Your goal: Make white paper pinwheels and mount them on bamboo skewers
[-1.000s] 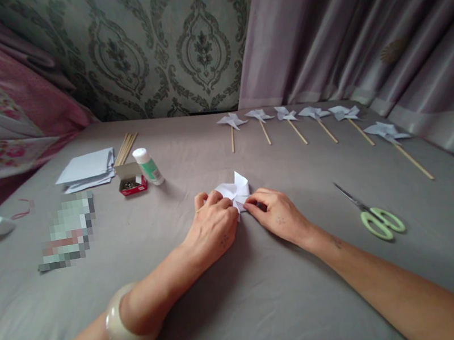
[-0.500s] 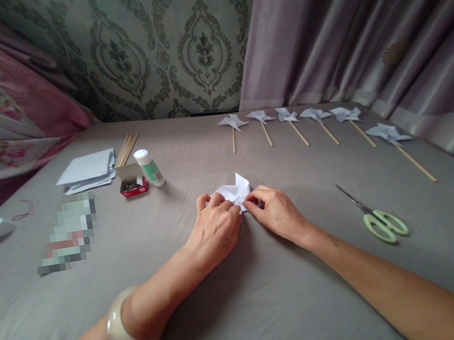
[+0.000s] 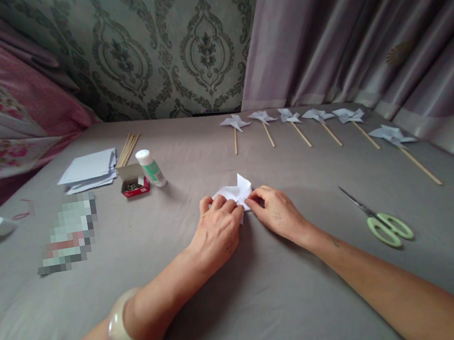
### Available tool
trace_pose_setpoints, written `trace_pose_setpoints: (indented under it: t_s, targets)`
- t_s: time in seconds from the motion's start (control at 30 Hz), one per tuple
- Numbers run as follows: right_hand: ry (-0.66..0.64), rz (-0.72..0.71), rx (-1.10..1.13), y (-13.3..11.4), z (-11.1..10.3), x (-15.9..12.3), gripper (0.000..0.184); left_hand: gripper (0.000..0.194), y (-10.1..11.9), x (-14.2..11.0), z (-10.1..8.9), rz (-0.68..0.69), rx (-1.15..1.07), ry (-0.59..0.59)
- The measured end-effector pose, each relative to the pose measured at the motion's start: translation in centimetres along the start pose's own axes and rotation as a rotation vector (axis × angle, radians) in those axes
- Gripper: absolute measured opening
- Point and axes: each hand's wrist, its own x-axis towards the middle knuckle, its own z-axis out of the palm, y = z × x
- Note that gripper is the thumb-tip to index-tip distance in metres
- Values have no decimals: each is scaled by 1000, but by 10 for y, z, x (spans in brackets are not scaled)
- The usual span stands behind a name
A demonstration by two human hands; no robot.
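A white paper pinwheel (image 3: 243, 186) lies on the grey cloth in front of me, one folded blade standing up. My left hand (image 3: 220, 223) is closed over its left side, with bent fingers pressing the paper down near the middle. From the right, my right hand (image 3: 274, 208) pinches the pinwheel's edge between thumb and forefinger. Part of the paper is hidden under my fingers. Whether anything small sits between my fingertips cannot be seen.
Finished pinwheels on sticks (image 3: 394, 135) line the back right. Green-handled scissors (image 3: 384, 222) lie to the right. On the left are a white-and-green glue bottle (image 3: 151, 167), a red box of small metal pieces (image 3: 135, 187), wooden sticks (image 3: 129, 149), folded paper (image 3: 87, 168) and a blurred packet (image 3: 68, 232).
The view has shifted slightly. My right fingertips have closed in on the paper's edge, and a dark bit seen near them before no longer shows. The left hand stays on the paper.
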Motion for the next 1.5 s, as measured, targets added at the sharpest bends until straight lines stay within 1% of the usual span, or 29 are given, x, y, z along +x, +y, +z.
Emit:
trace_pose_setpoints:
  t_s: [0.37, 0.6, 0.93, 1.23, 1.5]
  targets:
    - [17, 17, -7, -1, 2, 2, 15, 29, 1, 0, -1, -8, 1, -38]
    - [5, 32, 2, -3, 0, 2, 16, 28, 1, 0, 4, -9, 11, -34]
    - [12, 56, -9, -6, 0, 1, 15, 27, 2, 2, 4, -21, 9, -48]
    - [30, 22, -56, -2, 4, 1, 15, 26, 5, 3, 4, -28, 43, -37]
    - [24, 23, -59, -5, 2, 0, 15, 28, 6, 3, 5, -35, 34, -29]
